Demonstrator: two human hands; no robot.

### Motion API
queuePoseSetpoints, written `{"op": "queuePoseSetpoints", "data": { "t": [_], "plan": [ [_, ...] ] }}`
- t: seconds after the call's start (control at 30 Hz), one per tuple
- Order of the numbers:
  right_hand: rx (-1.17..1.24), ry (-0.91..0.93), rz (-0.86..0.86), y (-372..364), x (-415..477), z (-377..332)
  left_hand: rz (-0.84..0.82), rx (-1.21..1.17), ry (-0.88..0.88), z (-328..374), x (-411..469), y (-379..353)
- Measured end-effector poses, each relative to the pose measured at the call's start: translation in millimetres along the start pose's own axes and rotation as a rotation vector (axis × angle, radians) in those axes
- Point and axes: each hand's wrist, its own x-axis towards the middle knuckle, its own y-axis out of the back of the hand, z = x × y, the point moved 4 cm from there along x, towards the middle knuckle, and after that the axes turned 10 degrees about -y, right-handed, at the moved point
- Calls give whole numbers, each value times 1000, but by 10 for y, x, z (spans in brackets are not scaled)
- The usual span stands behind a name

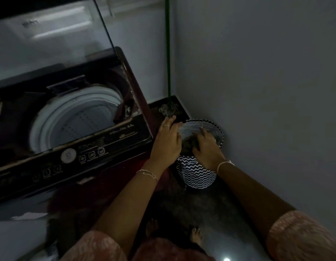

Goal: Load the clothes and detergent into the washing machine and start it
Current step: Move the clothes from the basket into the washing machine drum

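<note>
No text can be read with certainty. A blurred brand mark stands on the raised glass lid [50, 32] of the washing machine [73, 117]; pale lettering and button markings on its control panel [84, 153] are too smeared to make out.

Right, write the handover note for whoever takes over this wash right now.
Left hand: at the near-left rim of the basket, fingers spread; grip unclear.
Right hand: inside the basket, on the dark clothes; whether it grips them cannot be told.
Washer: to the left, lid up; no clothes show in the visible part of the drum.
Basket stands on the floor in the corner, right of the washer.
Detergent: not in view.
Done: lid opened.
Left: move the clothes into the drum, add detergent, shut the lid, start.
</note>
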Motion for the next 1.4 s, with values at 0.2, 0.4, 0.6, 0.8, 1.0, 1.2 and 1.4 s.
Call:
{"op": "queuePoseSetpoints", "data": {
  "t": [0.2, 0.4, 0.6, 0.8, 1.0, 1.2, 1.4],
  "plan": [
    [136, -212, -86, -248, 339, 785, -47, -184, 205, -164, 25, -715],
    [266, -319, -134, -769, 803, 1509, -191, -195, 464, -611, 36, -1477],
    [247, -318, -177, -1014, 1420, 1751, -208, -209, 589, -1110, 334, -2070],
    [231, -496, -211, -1603, 2542, 2129, -341, -241, 582, -1692, 520, -2964],
    [-8, -444, -351, -2501, 2711, 2580, -400, -54, 591, -2193, 434, -3517],
    [-152, -475, -541, -3021, 2373, 2886, -443, -464, 824, -2265, 107, -3906],
    [317, -548, -575, -3339, 2245, 2936, -302, -674, 965, -2275, -76, -4106]
  ]
}}
